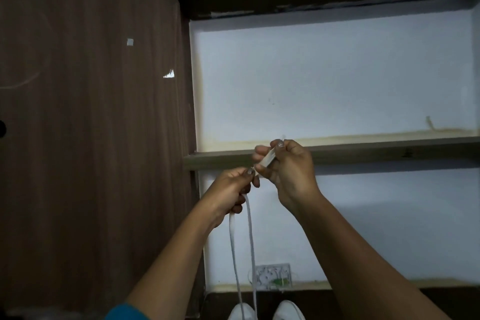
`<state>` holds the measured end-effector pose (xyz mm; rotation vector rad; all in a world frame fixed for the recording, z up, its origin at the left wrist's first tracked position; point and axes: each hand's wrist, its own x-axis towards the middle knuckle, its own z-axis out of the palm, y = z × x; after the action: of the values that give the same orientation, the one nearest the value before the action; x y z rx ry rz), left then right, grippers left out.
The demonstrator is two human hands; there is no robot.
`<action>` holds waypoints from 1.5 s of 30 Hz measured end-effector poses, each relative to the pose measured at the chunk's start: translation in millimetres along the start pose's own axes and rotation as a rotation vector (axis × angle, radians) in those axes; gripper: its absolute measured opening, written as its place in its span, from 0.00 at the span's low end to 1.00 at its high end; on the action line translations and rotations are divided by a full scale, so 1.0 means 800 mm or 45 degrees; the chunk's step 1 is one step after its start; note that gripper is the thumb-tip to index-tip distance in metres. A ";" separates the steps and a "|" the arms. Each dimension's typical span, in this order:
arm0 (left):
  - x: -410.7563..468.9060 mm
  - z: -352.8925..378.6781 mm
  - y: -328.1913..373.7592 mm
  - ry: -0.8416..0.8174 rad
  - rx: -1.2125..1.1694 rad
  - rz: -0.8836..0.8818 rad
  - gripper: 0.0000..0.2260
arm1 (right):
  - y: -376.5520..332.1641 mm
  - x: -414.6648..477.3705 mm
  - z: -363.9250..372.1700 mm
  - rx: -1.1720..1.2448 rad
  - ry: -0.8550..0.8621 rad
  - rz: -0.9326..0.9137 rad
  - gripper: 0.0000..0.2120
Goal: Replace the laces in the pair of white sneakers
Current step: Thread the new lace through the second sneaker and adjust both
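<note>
The flat white lace (250, 228), likely soft, light and limp, hangs in two strands from the left hand (233, 187) toward the white sneakers (288, 310), fingers (242, 173) of both hands clamped on it, the right hand (288, 171) pinching a flat stretch; best gripped near its tip.

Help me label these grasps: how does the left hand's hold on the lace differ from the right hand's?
The left hand sits lower; the right hand is higher, in front of the shelf edge. Two long strands of the white lace hang from the left hand toward the white sneakers; the right hand pinches only a short flat stretch, with nothing hanging. Both hands have curled fingers and grip the lace close together.
</note>
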<state>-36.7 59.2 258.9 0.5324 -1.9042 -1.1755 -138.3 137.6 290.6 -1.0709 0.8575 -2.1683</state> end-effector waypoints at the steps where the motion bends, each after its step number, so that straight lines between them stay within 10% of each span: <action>1: 0.001 -0.001 -0.008 0.002 0.008 -0.026 0.17 | 0.007 0.002 -0.006 -0.065 0.003 -0.017 0.13; 9: 0.013 -0.006 -0.072 -0.075 0.239 -0.173 0.16 | 0.089 0.008 -0.068 -2.019 -0.550 -0.733 0.14; 14: 0.014 -0.015 -0.117 -0.111 0.134 -0.209 0.17 | 0.113 0.016 -0.092 -1.677 -0.326 -0.534 0.15; 19: 0.016 -0.017 -0.159 -0.140 0.165 -0.231 0.17 | 0.150 0.001 -0.103 0.155 0.148 0.362 0.15; 22: 0.016 -0.014 -0.179 -0.125 0.141 -0.261 0.16 | 0.174 -0.003 -0.102 0.684 0.147 0.578 0.17; 30: 0.023 -0.009 -0.221 -0.186 0.186 -0.376 0.14 | 0.231 -0.009 -0.107 -1.684 -0.456 -0.572 0.13; 39: 0.022 -0.012 -0.258 -0.241 0.144 -0.419 0.16 | 0.273 -0.010 -0.119 -2.016 -0.584 -0.547 0.09; 45: 0.026 -0.024 -0.274 -0.240 0.124 -0.410 0.16 | 0.288 -0.009 -0.165 -1.609 0.025 -0.333 0.16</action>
<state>-46.2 -69.9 79.7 0.8308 -2.0981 -1.3826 -197.4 35.7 52.2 -1.7550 2.3251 -1.6809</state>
